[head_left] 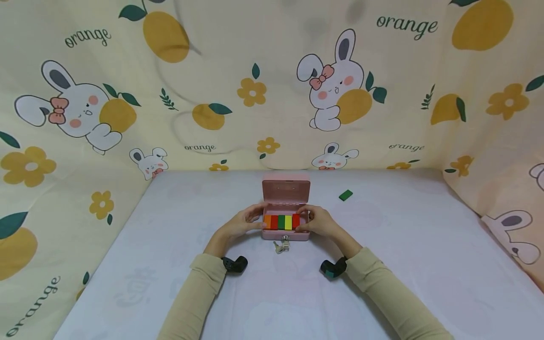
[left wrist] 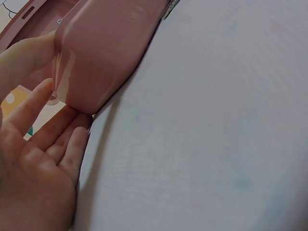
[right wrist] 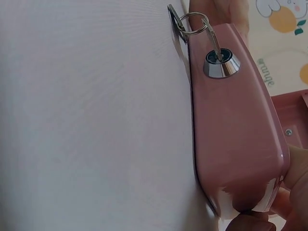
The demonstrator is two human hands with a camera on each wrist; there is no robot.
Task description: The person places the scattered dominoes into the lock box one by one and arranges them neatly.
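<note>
A pink metal cash box [head_left: 285, 235] stands with its lid raised. Inside it is a row of colored blocks: an orange block [head_left: 267, 222], a red one, a green block [head_left: 281, 222], a yellow block [head_left: 288, 222] and a red block [head_left: 296, 221] at the right end. My left hand [head_left: 244, 221] holds the box's left side, thumb over the rim beside the orange block, other fingers along the outer wall. Thumb and index of my right hand [head_left: 318, 220] reach over the right rim and pinch the end red block; their tips are partly hidden in the right wrist view.
Keys on a ring [head_left: 279, 247] hang from the lock [right wrist: 221, 63] at the box's front. A loose green block [head_left: 346, 195] lies on the white tabletop [head_left: 272, 302] at the back right. A patterned cloth [head_left: 272, 85] hangs behind the table.
</note>
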